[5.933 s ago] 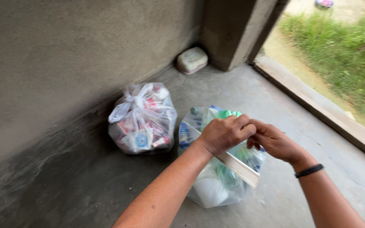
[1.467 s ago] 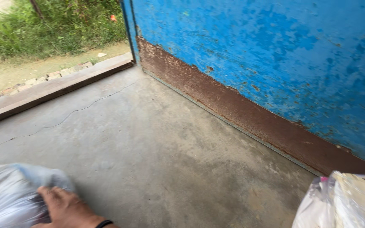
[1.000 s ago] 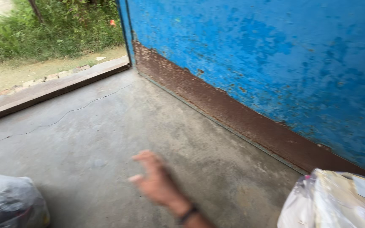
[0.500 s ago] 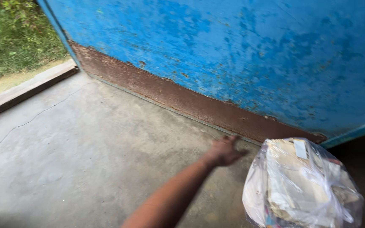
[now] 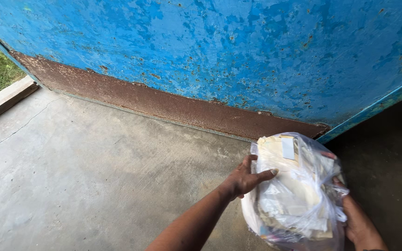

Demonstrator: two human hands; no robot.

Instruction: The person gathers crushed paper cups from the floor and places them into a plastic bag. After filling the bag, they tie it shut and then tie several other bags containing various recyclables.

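Glossy clear plastic bag (image 5: 298, 195) of paper

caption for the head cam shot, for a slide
Both hands, left hand and right hand, grip a clear plastic bag of paper scraps beside a rusty blue door.
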